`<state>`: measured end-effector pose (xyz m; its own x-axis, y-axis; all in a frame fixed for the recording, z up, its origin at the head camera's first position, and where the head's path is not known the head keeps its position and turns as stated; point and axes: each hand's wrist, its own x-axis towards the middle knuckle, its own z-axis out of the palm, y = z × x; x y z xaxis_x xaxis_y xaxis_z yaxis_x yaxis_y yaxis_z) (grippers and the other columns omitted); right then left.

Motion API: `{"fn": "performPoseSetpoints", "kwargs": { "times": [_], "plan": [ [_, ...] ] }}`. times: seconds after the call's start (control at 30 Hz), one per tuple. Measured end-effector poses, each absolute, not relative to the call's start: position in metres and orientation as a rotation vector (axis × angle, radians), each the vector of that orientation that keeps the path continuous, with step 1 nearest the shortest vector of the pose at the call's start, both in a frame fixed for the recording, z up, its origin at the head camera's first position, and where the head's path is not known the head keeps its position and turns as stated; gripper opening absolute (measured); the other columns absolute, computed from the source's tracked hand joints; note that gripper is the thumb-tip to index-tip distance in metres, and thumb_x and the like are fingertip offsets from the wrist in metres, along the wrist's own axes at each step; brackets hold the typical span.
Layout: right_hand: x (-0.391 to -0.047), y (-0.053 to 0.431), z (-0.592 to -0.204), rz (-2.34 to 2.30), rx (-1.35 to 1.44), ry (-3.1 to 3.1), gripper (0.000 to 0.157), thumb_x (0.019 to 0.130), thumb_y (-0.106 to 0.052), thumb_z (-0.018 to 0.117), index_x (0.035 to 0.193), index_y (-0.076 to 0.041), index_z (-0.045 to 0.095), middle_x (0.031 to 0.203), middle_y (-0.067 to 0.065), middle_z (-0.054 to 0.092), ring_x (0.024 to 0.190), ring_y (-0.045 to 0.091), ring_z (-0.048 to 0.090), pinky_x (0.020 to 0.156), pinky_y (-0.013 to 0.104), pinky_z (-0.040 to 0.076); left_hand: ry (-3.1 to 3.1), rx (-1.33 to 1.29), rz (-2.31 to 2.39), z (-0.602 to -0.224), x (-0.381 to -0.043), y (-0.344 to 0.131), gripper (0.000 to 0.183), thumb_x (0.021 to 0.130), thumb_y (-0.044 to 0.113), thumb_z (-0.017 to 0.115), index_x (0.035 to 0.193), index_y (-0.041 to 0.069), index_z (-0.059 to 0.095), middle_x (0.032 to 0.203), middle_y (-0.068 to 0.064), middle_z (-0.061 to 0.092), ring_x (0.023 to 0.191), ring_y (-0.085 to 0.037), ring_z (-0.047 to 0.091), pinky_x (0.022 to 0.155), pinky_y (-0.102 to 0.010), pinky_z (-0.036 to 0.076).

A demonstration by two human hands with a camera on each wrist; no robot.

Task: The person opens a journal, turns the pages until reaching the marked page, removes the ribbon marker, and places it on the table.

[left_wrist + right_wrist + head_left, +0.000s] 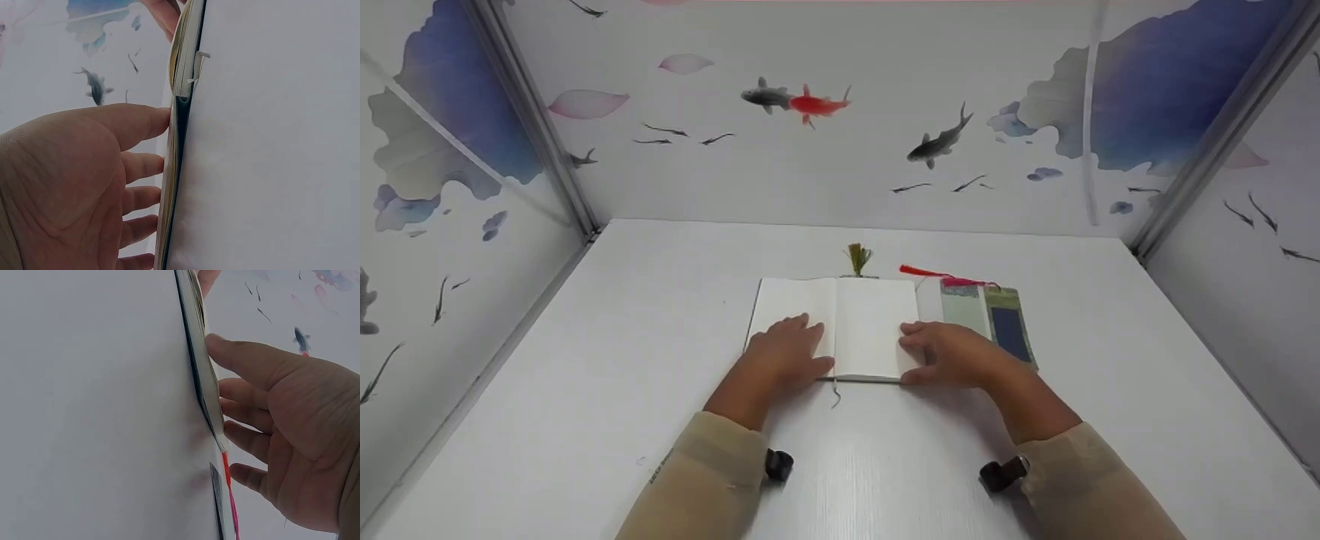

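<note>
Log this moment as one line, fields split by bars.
notebook: lying open | left hand: resting on left page | right hand: touching right page | tasselled cards: right of notebook

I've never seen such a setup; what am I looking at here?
There's no machine, just a person's bare left hand and bare right hand in beige sleeves. The wide picture is taken from the person's head, looking forward and down; the closer ones from the left and right wrists. On the white table lies an open notebook with blank pages and a dark cover. An olive-green tassel shows beyond its top edge; to its right lie a flat pale-green strip and an olive strip with a dark-blue panel. The left hand rests on the left page, the right touches the right page's edge; neither grips anything.
</note>
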<state>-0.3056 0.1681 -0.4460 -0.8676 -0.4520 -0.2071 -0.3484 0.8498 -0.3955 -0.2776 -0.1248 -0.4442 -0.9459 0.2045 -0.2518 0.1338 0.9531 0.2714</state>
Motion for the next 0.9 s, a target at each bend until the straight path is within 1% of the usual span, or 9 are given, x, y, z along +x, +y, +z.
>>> {"fn": "performPoseSetpoints", "kwargs": {
  "times": [0.1, 0.27, 0.33, 0.47, 0.53, 0.6, 0.67, 0.8, 0.9],
  "plan": [
    [-0.3058, 0.1674, -0.4466, -0.490, -0.613, 2.740, 0.078, 0.085, -0.044, 0.091, 0.153, -0.023, 0.061, 0.168, -0.007, 0.049, 0.162, 0.025, 0.039, 0.130, 0.052, 0.036, 2.828, 0.246, 0.363, -0.4448, -0.2778, -0.1246, 0.074, 0.107, 0.053, 0.055, 0.169, 0.018, 0.035, 0.179, -0.009, 0.027, 0.168, -0.032, 0.024, 0.133, -0.061, 0.025],
    [-0.3058, 0.1674, -0.4454, -0.515, -0.601, 2.725, 0.075, 0.086, -0.045, 0.090, 0.152, -0.024, 0.062, 0.168, -0.007, 0.049, 0.162, 0.026, 0.039, 0.130, 0.053, 0.036, 2.829, 0.248, 0.362, -0.4451, -0.2779, -0.1244, 0.075, 0.107, 0.053, 0.054, 0.170, 0.018, 0.034, 0.179, -0.009, 0.027, 0.168, -0.031, 0.023, 0.132, -0.062, 0.026],
    [-0.3054, 0.1686, -0.4446, -0.559, -0.581, 2.712, 0.065, 0.088, -0.044, 0.088, 0.147, -0.026, 0.068, 0.166, -0.008, 0.052, 0.161, 0.025, 0.040, 0.129, 0.053, 0.037, 2.827, 0.250, 0.360, -0.4451, -0.2778, -0.1243, 0.075, 0.107, 0.053, 0.054, 0.170, 0.018, 0.034, 0.179, -0.009, 0.026, 0.168, -0.031, 0.023, 0.133, -0.062, 0.026],
    [-0.3050, 0.1722, -0.4432, -0.676, -0.548, 2.684, 0.029, 0.094, -0.039, 0.083, 0.122, -0.031, 0.082, 0.155, -0.008, 0.064, 0.158, 0.025, 0.046, 0.124, 0.052, 0.045, 2.829, 0.247, 0.379, -0.4459, -0.2775, -0.1243, 0.075, 0.106, 0.053, 0.054, 0.169, 0.018, 0.034, 0.179, -0.009, 0.027, 0.168, -0.032, 0.023, 0.133, -0.061, 0.025],
    [-0.3047, 0.1734, -0.4421, -0.719, -0.541, 2.673, 0.019, 0.097, -0.036, 0.080, 0.114, -0.032, 0.085, 0.149, -0.009, 0.068, 0.156, 0.024, 0.049, 0.120, 0.050, 0.049, 2.832, 0.245, 0.383, -0.4465, -0.2776, -0.1244, 0.075, 0.106, 0.053, 0.055, 0.169, 0.018, 0.035, 0.179, -0.009, 0.027, 0.168, -0.032, 0.023, 0.133, -0.061, 0.025],
    [-0.3047, 0.1738, -0.4414, -0.736, -0.527, 2.665, 0.018, 0.098, -0.034, 0.078, 0.115, -0.032, 0.085, 0.146, -0.010, 0.070, 0.155, 0.024, 0.050, 0.120, 0.050, 0.050, 2.833, 0.241, 0.388, -0.4467, -0.2775, -0.1244, 0.075, 0.106, 0.053, 0.055, 0.169, 0.018, 0.035, 0.179, -0.010, 0.027, 0.168, -0.032, 0.022, 0.133, -0.061, 0.025],
    [-0.3046, 0.1737, -0.4408, -0.739, -0.510, 2.659, 0.023, 0.100, -0.034, 0.077, 0.121, -0.032, 0.083, 0.147, -0.010, 0.069, 0.156, 0.025, 0.049, 0.121, 0.051, 0.049, 2.833, 0.234, 0.390, -0.4470, -0.2774, -0.1240, 0.076, 0.106, 0.054, 0.055, 0.169, 0.018, 0.034, 0.179, -0.009, 0.027, 0.168, -0.032, 0.022, 0.133, -0.061, 0.024],
    [-0.3039, 0.1726, -0.4396, -0.718, -0.468, 2.664, 0.031, 0.102, -0.036, 0.073, 0.133, -0.033, 0.078, 0.153, -0.004, 0.066, 0.155, 0.030, 0.050, 0.120, 0.053, 0.049, 2.831, 0.211, 0.417, -0.4469, -0.2760, -0.1229, 0.077, 0.105, 0.057, 0.056, 0.169, 0.019, 0.035, 0.179, -0.008, 0.026, 0.168, -0.032, 0.021, 0.134, -0.060, 0.023],
    [-0.3031, 0.1722, -0.4386, -0.710, -0.471, 2.705, 0.029, 0.104, -0.035, 0.072, 0.132, -0.033, 0.078, 0.147, 0.001, 0.070, 0.146, 0.031, 0.059, 0.116, 0.053, 0.053, 2.830, 0.207, 0.433, -0.4467, -0.2751, -0.1222, 0.079, 0.104, 0.060, 0.055, 0.169, 0.018, 0.036, 0.179, -0.009, 0.026, 0.168, -0.033, 0.022, 0.134, -0.061, 0.023]
  ]
}}
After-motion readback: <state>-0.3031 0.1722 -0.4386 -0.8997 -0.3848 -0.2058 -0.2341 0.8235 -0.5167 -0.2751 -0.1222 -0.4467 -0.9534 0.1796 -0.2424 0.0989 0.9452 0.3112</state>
